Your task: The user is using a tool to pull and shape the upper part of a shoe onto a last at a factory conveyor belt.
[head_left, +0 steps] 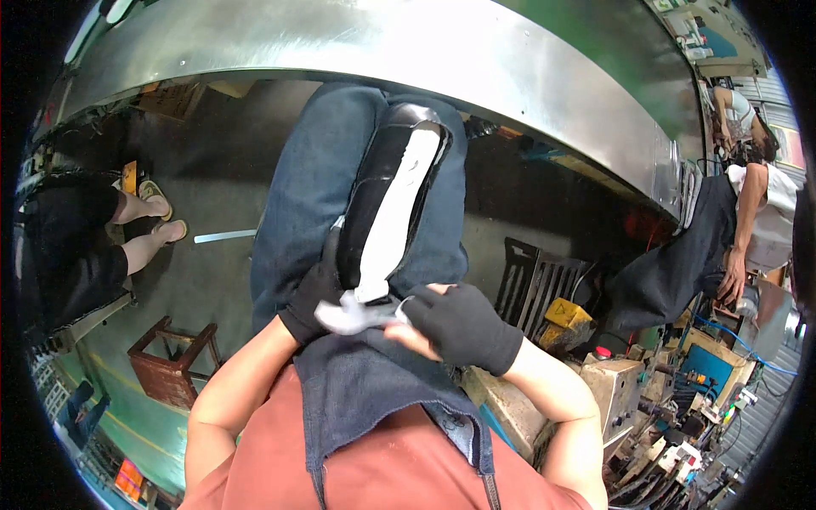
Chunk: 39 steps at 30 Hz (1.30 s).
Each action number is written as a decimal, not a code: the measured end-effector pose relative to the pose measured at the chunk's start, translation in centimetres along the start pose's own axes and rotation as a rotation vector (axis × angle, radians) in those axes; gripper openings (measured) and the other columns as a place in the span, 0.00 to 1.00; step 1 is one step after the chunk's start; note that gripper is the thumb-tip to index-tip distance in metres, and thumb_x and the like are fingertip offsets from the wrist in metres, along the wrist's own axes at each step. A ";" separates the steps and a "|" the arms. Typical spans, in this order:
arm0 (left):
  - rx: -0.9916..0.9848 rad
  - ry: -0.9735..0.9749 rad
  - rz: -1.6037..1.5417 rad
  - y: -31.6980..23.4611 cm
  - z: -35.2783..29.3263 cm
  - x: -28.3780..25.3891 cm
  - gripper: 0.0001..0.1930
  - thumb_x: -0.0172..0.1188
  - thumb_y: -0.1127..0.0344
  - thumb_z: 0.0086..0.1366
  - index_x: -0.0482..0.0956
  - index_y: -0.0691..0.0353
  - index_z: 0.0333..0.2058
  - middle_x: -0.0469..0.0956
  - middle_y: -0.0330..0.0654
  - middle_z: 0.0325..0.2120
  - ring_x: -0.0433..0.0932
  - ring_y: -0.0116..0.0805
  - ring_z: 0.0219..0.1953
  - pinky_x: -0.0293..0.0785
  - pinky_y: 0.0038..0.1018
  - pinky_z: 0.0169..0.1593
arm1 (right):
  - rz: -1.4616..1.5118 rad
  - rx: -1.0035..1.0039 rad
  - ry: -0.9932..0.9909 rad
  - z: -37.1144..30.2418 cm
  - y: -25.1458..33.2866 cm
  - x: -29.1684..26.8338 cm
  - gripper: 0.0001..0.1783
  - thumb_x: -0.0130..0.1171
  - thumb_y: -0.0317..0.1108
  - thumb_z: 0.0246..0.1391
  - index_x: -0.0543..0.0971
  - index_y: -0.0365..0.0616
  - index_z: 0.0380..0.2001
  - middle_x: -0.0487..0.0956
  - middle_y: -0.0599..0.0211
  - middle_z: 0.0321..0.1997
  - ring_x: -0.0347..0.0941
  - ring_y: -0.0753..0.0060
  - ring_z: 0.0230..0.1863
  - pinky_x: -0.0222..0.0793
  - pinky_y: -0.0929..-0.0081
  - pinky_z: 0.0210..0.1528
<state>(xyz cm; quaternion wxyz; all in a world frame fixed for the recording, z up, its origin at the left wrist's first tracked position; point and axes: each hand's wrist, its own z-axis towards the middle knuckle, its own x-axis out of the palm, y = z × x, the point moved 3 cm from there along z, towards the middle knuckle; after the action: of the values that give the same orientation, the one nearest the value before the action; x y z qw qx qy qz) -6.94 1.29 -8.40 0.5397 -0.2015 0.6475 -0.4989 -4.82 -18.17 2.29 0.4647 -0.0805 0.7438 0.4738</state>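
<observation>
Across my lap lies a black leather shoe upper (375, 187) with a long white insole-like piece (395, 200) along it. Its rounded black end points away from me. Against the near left side of the shoe rests my gloved left hand (314, 297), its fingers partly hidden along the leather. My gloved right hand (450, 323) is closed round a metal hand tool (344, 316) with a wide curved head. That head is blurred, so I cannot tell whether it is a hammer or pincers. It is beside the near end of the white piece.
A metal workbench (357, 42) runs ahead of my knees. At left are a wooden stool (174, 361) and a person's legs (140, 234). To the right stand a dark plastic chair (535, 285), machinery (616, 391) and another person's arm (748, 212).
</observation>
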 end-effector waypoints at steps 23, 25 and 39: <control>-0.459 -0.070 -0.388 1.1 4.3 -0.8 0.41 0.63 0.58 0.61 0.54 0.75 0.66 0.66 0.65 0.60 0.68 0.52 0.63 0.62 0.34 0.65 | 0.507 0.478 -0.117 -5.8 -4.7 -1.0 0.17 0.49 0.42 0.66 0.77 0.39 0.33 0.75 0.54 0.31 0.73 0.51 0.32 0.68 0.64 0.35; -0.373 -0.088 -0.286 0.9 4.0 -0.2 0.42 0.63 0.59 0.61 0.53 0.74 0.66 0.66 0.64 0.60 0.68 0.51 0.63 0.63 0.34 0.64 | 0.557 0.598 0.002 -4.5 -5.8 -1.8 0.20 0.49 0.45 0.66 0.80 0.39 0.34 0.78 0.51 0.32 0.76 0.49 0.35 0.70 0.62 0.38; -0.647 -0.168 -1.065 3.2 5.3 3.6 0.34 0.43 0.54 0.75 0.45 0.74 0.68 0.54 0.59 0.67 0.54 0.47 0.70 0.51 0.35 0.70 | -0.259 0.064 -0.142 0.1 -11.6 -0.1 0.22 0.56 0.53 0.60 0.75 0.43 0.28 0.76 0.57 0.27 0.76 0.51 0.27 0.72 0.60 0.30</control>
<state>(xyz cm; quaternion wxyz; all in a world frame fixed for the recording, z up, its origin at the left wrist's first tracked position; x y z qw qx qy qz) -2.49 -2.50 -12.58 0.1777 -0.6881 0.5319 -0.4606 1.81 -24.36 -4.94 0.5757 -0.1273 0.7070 0.3905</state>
